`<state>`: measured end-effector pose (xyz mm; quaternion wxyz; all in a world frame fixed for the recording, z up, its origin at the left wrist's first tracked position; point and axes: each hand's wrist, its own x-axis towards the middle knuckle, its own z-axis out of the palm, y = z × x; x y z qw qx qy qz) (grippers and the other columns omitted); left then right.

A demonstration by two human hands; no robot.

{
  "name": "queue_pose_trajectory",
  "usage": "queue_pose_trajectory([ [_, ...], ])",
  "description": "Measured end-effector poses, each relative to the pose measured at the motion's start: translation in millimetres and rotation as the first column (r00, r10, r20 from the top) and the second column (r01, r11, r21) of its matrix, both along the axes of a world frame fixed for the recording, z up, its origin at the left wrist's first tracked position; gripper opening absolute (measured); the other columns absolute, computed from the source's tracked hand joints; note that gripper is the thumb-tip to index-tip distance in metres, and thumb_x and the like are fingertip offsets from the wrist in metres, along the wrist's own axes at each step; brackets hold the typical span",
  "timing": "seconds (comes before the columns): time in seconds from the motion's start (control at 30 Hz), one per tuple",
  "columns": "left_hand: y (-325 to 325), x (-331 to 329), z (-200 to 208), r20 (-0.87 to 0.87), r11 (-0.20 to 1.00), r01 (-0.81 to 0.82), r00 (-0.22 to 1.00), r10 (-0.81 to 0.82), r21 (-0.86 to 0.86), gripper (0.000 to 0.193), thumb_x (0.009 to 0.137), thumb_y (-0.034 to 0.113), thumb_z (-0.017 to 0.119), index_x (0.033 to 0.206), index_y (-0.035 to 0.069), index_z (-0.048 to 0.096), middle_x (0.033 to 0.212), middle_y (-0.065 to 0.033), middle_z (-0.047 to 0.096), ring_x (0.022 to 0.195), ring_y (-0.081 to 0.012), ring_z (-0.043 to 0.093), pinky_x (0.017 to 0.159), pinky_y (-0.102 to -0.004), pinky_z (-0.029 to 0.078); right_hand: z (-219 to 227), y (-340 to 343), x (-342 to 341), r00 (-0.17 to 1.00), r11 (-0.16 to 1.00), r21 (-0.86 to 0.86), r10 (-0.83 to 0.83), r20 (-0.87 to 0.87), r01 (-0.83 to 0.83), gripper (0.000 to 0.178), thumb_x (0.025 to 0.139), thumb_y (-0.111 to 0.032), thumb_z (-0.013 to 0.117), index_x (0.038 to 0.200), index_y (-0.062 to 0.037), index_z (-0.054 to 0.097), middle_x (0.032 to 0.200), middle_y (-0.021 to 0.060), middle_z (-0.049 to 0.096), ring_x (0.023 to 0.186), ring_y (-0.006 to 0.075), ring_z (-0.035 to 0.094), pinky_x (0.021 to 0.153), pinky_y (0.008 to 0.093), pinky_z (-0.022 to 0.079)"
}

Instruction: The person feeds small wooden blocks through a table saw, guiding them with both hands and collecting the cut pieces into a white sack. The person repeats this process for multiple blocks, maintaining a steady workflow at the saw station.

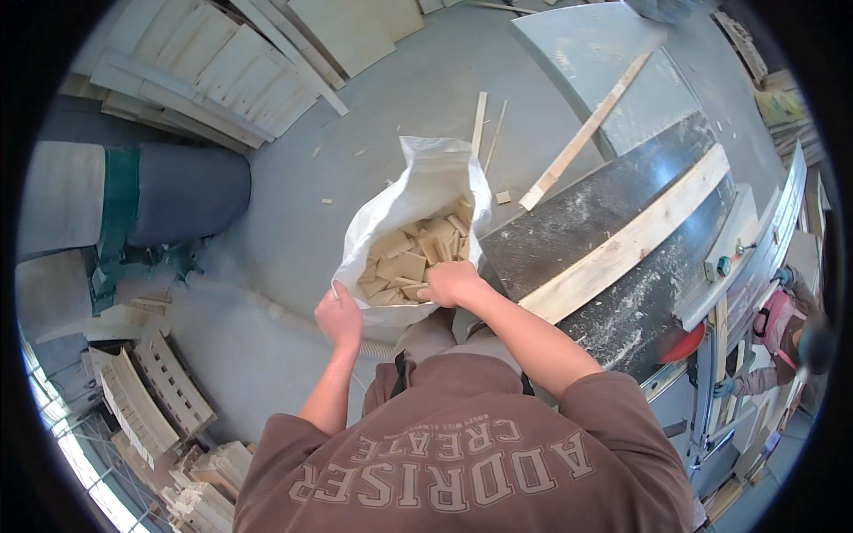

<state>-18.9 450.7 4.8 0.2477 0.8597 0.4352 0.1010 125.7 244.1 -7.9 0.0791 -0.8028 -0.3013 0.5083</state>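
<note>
I have both hands closed on the near rim of the white woven plastic sack (418, 191), left grip (338, 313) and right grip (451, 282) side by side, its mouth full of pale wooden offcuts (413, 258) opening straight away from them.

Woven plastic sack (418, 191), rough wood offcuts (413, 258)

grey floor (293, 213), white sack (418, 191), loose wood strips (480, 120), stacked boards (204, 71)

One fisheye view from the person's head, facing steeply down over the brown-shirted chest and both forearms; the white sack (418, 213) sits close below centre; grey floor (293, 222) and machine table (613, 240) curve toward the rim.
</note>
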Motion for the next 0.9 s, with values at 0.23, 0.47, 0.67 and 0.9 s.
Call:
queue_pose_trajectory([
  [0.23,-17.0,17.1,30.7,-0.073,0.944,0.058,0.997,-0.036,0.326,0.042,0.099,0.034,0.071,0.126,0.002,0.066,0.117,-0.0195,0.070,0.116,-0.0395,0.063,0.101,-0.0534,0.046,24.6,-95.4,-56.0,0.809,0.818,0.548,-0.436,0.395,0.173,0.044,0.099,-0.047,0.070,0.106,-0.0035,0.072,0.119,0.0187,0.068,0.122,0.0342,0.060,0.101,0.0465,0.046],
  [0.47,-133.6,51.7,53.0,0.118,0.703,0.699,0.693,-0.711,0.127,0.036,0.097,0.023,0.075,0.122,-0.001,0.067,0.117,-0.0183,0.070,0.115,-0.0366,0.064,0.104,-0.0485,0.047,28.2,-199.9,-131.1,0.531,0.474,0.755,-0.824,0.200,0.452,0.015,0.092,-0.010,0.065,0.080,-0.0030,0.061,0.080,0.0220,0.070,0.081,0.0438,0.069,0.078,0.0538,0.054],
  [0.67,-259.1,52.2,36.5,0.005,0.277,0.935,0.285,-0.958,-0.219,0.021,0.096,0.022,0.074,0.102,0.002,0.077,0.103,-0.0169,0.076,0.104,-0.0374,0.070,0.094,-0.0475,0.053,46.7,-293.0,-221.5,0.249,0.355,0.688,-0.935,0.253,0.633,0.028,0.103,-0.026,0.067,0.111,0.0014,0.066,0.103,0.0240,0.073,0.102,0.0455,0.070,0.092,0.0542,0.056],
  [0.9,-354.2,32.5,-3.1,-0.131,0.148,0.989,0.143,-0.981,-0.029,0.072,0.087,0.027,0.082,0.148,0.002,0.054,0.143,-0.0221,0.060,0.131,-0.0433,0.056,0.112,-0.0523,0.047,44.7,-353.8,-315.3,-0.071,-0.025,0.533,-0.995,0.065,0.846,0.016,0.105,-0.014,0.052,0.109,-0.0012,0.060,0.106,0.0237,0.072,0.106,0.0475,0.068,0.090,0.0551,0.054],
])
